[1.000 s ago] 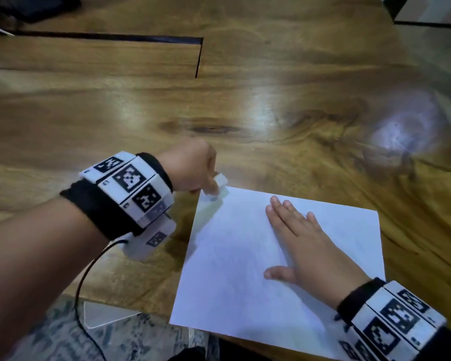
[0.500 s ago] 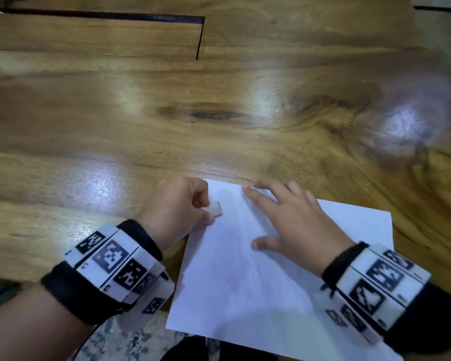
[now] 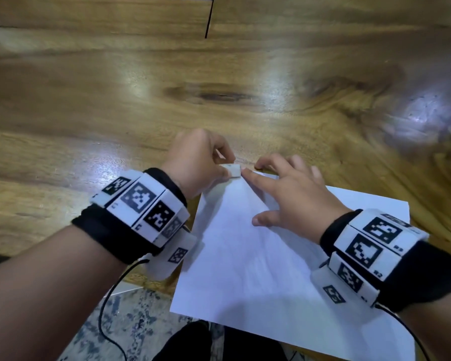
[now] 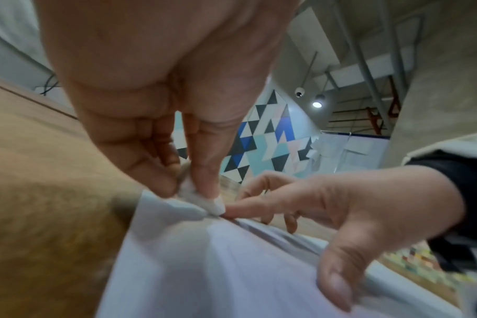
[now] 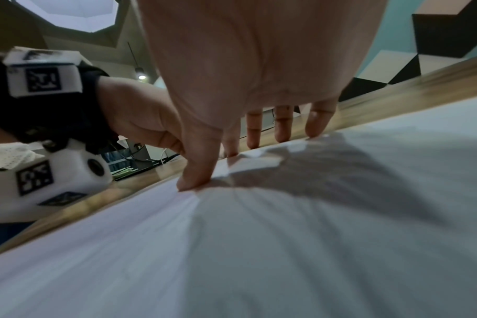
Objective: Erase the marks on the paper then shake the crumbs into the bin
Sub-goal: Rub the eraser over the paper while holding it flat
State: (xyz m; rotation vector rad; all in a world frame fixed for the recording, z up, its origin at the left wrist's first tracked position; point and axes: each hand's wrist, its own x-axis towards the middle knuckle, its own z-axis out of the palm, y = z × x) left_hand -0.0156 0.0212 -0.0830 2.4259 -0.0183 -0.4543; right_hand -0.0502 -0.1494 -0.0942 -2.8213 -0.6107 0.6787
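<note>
A white sheet of paper [image 3: 258, 256] lies on the brown wooden tabletop [image 3: 115, 100], and its near edge hangs a little over the side of the tabletop. The left hand [image 3: 195, 160] is at the far left corner of the paper. Its fingers [image 4: 202, 172] are curled and pinch a small white eraser [image 3: 232, 170] between the thumb and the first finger. The eraser touches the paper right at that corner. The right hand [image 3: 292, 194] rests on the far part of the paper, just beside the eraser. Its fingers [image 5: 196, 172] are spread out and hold nothing. The thumb presses down on the sheet, and the first finger points at the eraser and almost touches it. The other fingertips reach the far edge of the paper. The paper bends up a bit between the two hands. Both wrists wear black bands [image 3: 120, 230] with white blocks that have black square patterns. A thin black wire [image 3: 107, 308] hangs down from the left wrist. Below the tabletop there is a grey speckled floor [image 3: 130, 321]. The bin cannot be seen in any view.
</note>
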